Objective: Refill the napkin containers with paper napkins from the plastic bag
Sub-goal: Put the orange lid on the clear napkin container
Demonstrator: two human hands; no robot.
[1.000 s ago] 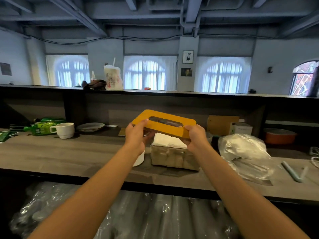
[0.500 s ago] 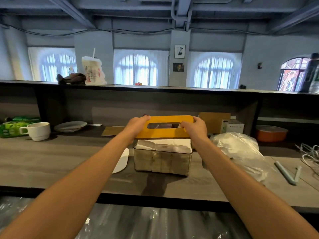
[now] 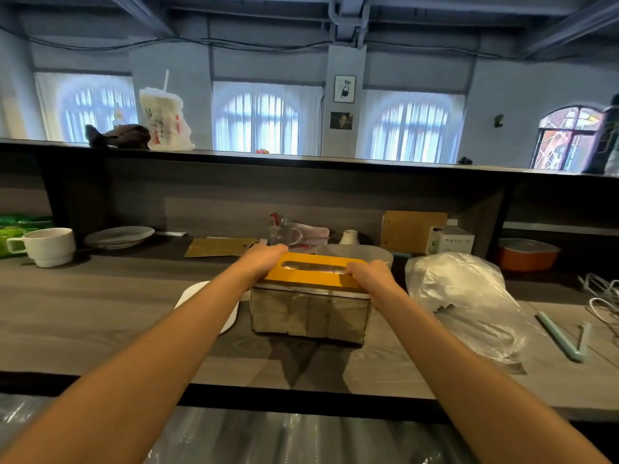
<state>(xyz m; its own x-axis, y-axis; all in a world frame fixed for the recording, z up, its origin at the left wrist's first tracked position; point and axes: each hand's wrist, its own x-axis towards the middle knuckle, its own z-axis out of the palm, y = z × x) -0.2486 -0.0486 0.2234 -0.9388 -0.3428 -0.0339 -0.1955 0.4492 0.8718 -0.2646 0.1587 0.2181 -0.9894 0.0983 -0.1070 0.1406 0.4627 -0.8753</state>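
Hands on yellow lid, wooden counter

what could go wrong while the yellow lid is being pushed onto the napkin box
1. The lid looks not fully seated at its near right edge; uneven pressing by the left hand and right hand might jam it.
2. Napkins under the slot may get pinched.
3. Sliding the box could bump the plastic bag beside it.

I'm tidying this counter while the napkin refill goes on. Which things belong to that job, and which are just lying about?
Part of the job:
- yellow slotted lid, held by left hand and right hand
- clear napkin container
- crumpled clear plastic bag

Lying about:
- white ceramic mug
- grey plate
- orange dish
- pale blue straw
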